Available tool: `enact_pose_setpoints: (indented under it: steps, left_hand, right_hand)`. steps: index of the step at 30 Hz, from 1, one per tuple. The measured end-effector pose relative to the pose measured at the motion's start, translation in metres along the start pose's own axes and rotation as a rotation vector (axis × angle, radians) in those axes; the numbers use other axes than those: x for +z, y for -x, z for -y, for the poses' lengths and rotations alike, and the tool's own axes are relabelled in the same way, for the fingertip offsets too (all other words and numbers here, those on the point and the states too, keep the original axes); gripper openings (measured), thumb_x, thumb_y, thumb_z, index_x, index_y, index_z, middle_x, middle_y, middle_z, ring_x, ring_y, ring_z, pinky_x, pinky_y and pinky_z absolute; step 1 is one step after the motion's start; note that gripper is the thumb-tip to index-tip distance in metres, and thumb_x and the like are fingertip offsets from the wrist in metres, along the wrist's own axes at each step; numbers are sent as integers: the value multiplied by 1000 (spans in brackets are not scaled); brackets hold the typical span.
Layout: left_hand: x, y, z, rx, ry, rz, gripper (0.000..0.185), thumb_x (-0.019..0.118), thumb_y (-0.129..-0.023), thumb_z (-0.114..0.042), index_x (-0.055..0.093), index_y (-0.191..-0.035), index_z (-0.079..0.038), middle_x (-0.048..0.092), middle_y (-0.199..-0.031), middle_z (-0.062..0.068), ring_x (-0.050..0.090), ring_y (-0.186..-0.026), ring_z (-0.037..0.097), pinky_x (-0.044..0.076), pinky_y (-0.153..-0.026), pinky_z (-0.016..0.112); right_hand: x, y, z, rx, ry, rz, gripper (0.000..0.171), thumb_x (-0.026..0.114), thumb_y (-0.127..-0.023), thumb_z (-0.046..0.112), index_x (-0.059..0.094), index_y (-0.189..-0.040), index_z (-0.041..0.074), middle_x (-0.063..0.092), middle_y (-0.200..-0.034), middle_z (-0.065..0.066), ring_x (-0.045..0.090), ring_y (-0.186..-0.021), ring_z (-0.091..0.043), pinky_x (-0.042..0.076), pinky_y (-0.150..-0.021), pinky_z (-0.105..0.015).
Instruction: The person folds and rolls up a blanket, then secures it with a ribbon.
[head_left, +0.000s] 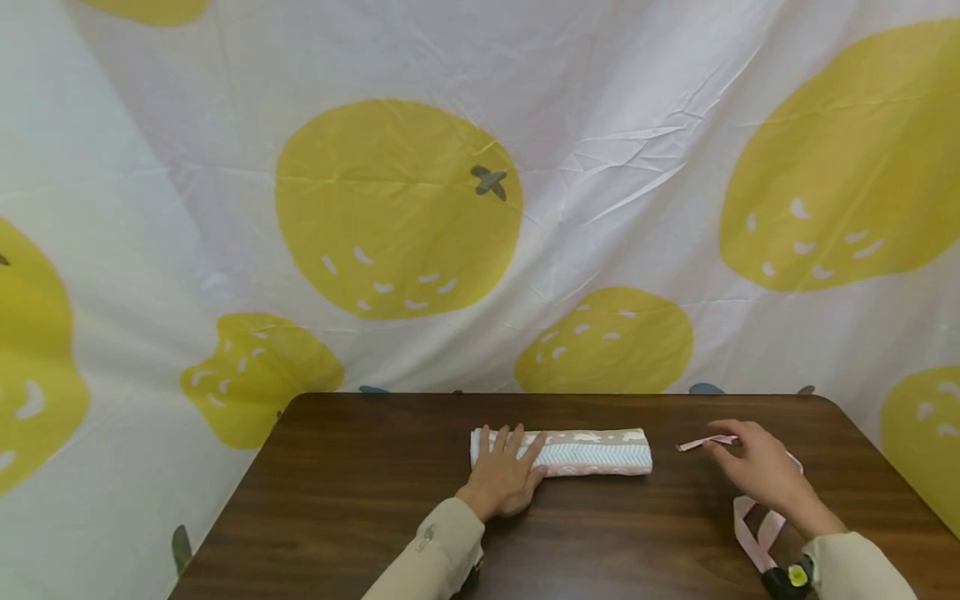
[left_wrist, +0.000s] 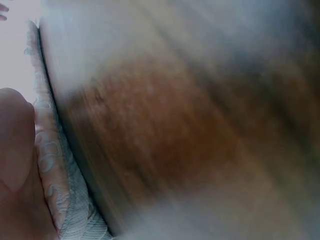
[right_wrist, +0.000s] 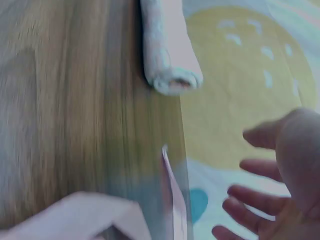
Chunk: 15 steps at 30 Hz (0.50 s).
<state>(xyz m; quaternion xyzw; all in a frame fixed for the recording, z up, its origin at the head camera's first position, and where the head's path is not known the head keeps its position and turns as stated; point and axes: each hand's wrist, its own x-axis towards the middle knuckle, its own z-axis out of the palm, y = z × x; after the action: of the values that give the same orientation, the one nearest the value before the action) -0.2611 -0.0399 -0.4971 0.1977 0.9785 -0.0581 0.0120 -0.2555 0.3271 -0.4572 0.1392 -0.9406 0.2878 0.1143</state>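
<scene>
One rolled towel (head_left: 577, 452) lies mid-bench (head_left: 360, 500), the left hand (head_left: 504, 477) pressing its left end with flat, straight fingers. One pink ribbon (head_left: 753, 533) trails to the right; the right hand (head_left: 757, 468) hovers over it, fingers loose, gripping nothing.

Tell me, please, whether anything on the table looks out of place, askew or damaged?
Nothing stands out. The rolled cloth lies neat and straight under the flat left hand. The pink ribbon trails loose and kinked on the table beneath the right hand, but it looks undamaged.
</scene>
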Motion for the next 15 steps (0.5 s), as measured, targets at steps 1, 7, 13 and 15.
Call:
enact_pose_setpoints:
  steps: [1, 7, 13, 15]
  left_hand:
    - [1, -1, 0, 0, -1, -2, 56, 21, -106, -49, 17, -159, -32, 31, -160, 10, 29, -146, 31, 15, -117, 59]
    - [3, -1, 0, -4, -6, -16, 55, 21, -106, -49, 17, -159, -32, 31, -160, 9, 30, -146, 30, 15, -117, 59]
    - [-3, 2, -1, -5, -2, -4, 55, 22, -106, -48, 19, -159, -31, 32, -159, 10, 31, -146, 30, 16, -117, 57]
    - [-3, 1, -2, -4, -2, 7, 55, 23, -106, -48, 19, -159, -30, 32, -159, 10, 30, -146, 31, 16, -117, 57]
  right_hand:
    - [-4, 2, -6, 32, 11, -18, 33, 66, -93, 15, 62, -117, -7, 64, -109, -30, 63, -96, -47, 50, -76, -56]
    - [-23, 17, -42, 298, 31, -64, 40, 57, -96, 24, 60, -114, -11, 64, -106, -35, 61, -93, -50, 48, -69, -50]
    - [-29, 31, -64, 460, 10, -35, 47, 55, -97, 30, 58, -113, -14, 60, -112, -38, 56, -97, -56, 46, -66, -44]
    - [-29, 33, -67, 501, -24, -10, 50, 54, -97, 31, 56, -116, -16, 63, -106, -37, 62, -89, -50, 46, -65, -42]
